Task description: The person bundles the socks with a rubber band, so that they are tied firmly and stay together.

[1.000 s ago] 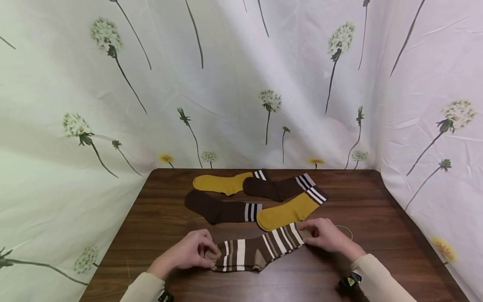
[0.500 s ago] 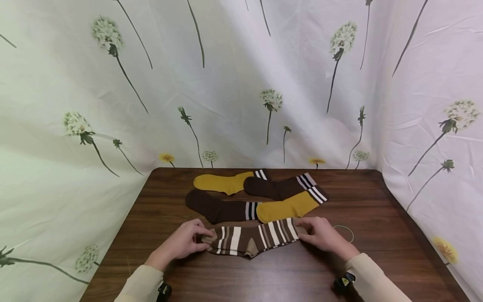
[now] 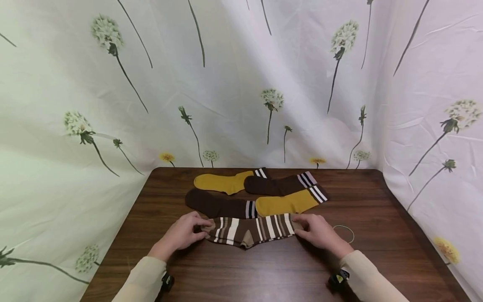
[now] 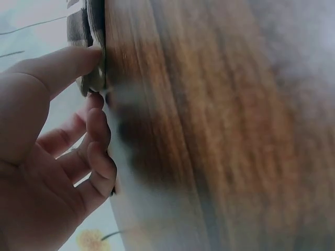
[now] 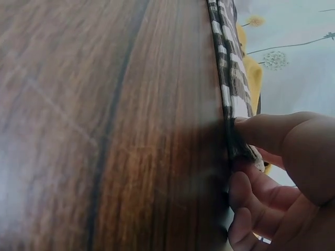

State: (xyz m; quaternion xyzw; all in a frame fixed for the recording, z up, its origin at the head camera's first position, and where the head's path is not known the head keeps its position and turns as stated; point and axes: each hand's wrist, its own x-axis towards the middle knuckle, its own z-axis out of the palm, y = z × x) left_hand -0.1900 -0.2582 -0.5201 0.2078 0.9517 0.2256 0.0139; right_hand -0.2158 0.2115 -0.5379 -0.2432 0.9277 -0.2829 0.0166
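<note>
"Well, what's the person got there, pls?"

"Striped sock [image 3: 247, 231], brown w/ white + tan bands; it's laid out L to R b/w both hands, nr the middle of the wood tbl [image 3: 241, 272], on the near side of the other socks; its edge shows two layers; can't tell if it's one sock or a pr."

"OK; & the grip?"

"L hand [image 3: 183, 231] pinches the tan toe end, thumb vs. forefinger; R hand [image 3: 317, 230] pinches the tan cuff end; the heel pokes out twd the person."

"Flat on the wood or lifted?"

"Can't tell; it's v. low, anyway."

"& the rest?"

"Four more socks just beyond; front brown sock [image 3: 216, 205] & front yellow sock [image 3: 283, 204] lie closest, yellow toe at the brown's banded cuff; the striped one's far edge meets their near edges, tho can't tell if it's touching or just beside; farther bk, the rear brown sock [image 3: 273, 187] has its toe over the cuff of the rear yellow sock [image 3: 219, 183]."

"What's by the R wrist?"

"Thin pale loop [image 3: 349, 230], partly hidden by the arm; also dark gadgets [image 3: 167, 281] at the cream sleeves [image 3: 145, 272]; behind it all, a white sheet [image 3: 230, 126] w/ dandelion print."
</note>
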